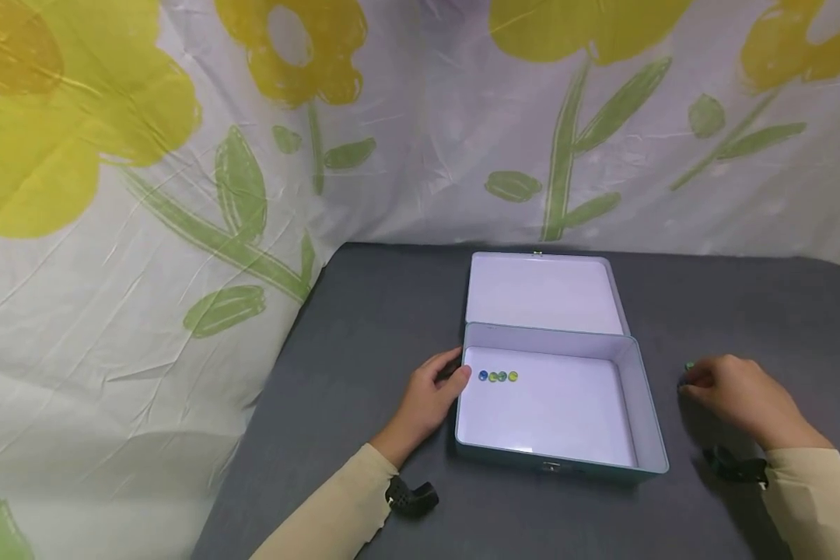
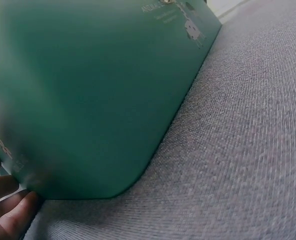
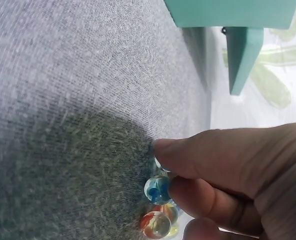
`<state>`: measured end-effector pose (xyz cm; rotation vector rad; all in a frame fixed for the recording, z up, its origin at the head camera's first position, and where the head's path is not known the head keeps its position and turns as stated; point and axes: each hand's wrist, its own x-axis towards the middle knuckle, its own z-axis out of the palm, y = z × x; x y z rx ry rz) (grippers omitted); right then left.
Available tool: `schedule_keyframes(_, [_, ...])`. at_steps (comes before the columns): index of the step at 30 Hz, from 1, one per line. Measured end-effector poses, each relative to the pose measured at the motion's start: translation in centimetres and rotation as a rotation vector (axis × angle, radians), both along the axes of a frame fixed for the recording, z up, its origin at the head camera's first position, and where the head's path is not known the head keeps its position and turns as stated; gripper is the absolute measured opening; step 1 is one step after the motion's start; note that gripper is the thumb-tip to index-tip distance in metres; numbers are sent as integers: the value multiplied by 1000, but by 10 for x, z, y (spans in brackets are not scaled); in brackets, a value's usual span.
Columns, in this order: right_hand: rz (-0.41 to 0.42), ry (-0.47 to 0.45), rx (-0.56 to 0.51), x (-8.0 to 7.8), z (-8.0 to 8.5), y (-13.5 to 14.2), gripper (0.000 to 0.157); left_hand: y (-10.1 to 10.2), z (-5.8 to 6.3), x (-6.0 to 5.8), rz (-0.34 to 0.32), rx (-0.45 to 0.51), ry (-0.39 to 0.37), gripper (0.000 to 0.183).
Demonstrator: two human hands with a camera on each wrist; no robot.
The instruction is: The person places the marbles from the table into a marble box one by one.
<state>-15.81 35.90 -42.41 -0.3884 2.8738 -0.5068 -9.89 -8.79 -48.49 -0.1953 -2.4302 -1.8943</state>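
Small clear glass marbles with coloured swirls [image 3: 157,190] cluster at the right hand's fingertips, over a dark grey, cloth-covered worktop [image 1: 378,327]; others lie in a box. Nearest the viewer, beige sleeves [image 1: 343,502] end at the wrists, each wrist bearing a curved black device [image 1: 411,498]. Left hand [image 1: 420,400]: thumb at the rim, fingers against the outer wall, its grip holding the left side of the rectangular box [image 1: 560,424], green outside and pale inside. Right hand [image 1: 745,397]: grip nearly closed, thumb and forefinger pinching a marble mostly hidden behind the thumb; a blue-swirled one sits against the forefinger, with red- and yellow-swirled ones just beside it. Inside the box, a row of four blue, green and yellow marbles [image 1: 502,376] lies near the left wall. Beyond, the pale-lined lid [image 1: 546,292] is swung back past the box's far edge. Farthest, a white hanging sheet [image 1: 420,140] carries yellow flowers and green leaves.
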Motion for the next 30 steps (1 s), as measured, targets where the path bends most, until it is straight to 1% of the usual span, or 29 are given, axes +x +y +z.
schedule_keyframes(5, [-9, 0, -3, 2, 4, -2, 26, -1, 1, -4, -2, -6, -6, 51])
schedule_keyframes(8, [-12, 22, -5, -2, 9, -5, 28, -3, 2, -7, 3, 5, 5, 50])
schedule_keyframes(10, [-13, 36, -6, -4, 13, -9, 30, -5, 3, -9, 18, 21, 11, 48])
schedule_keyframes(12, [-10, 42, -13, -8, 17, -15, 31, -7, 4, -8, 36, 40, 15, 47])
schedule_keyframes(14, [-14, 41, -15, -9, 21, -19, 33, -9, 4, -8, 38, 53, 18, 45])
schedule_keyframes(19, [-30, 35, -16, -8, 32, -27, 32, -11, 2, -8, 28, 39, 11, 45])
schedule_keyframes(23, [-27, 32, -23, -10, 39, -36, 34, -12, -1, -8, 36, 37, 15, 46])
schedule_keyframes(30, [-7, 26, -49, -13, 51, -55, 36, -12, 1, -9, 43, 33, 20, 46])
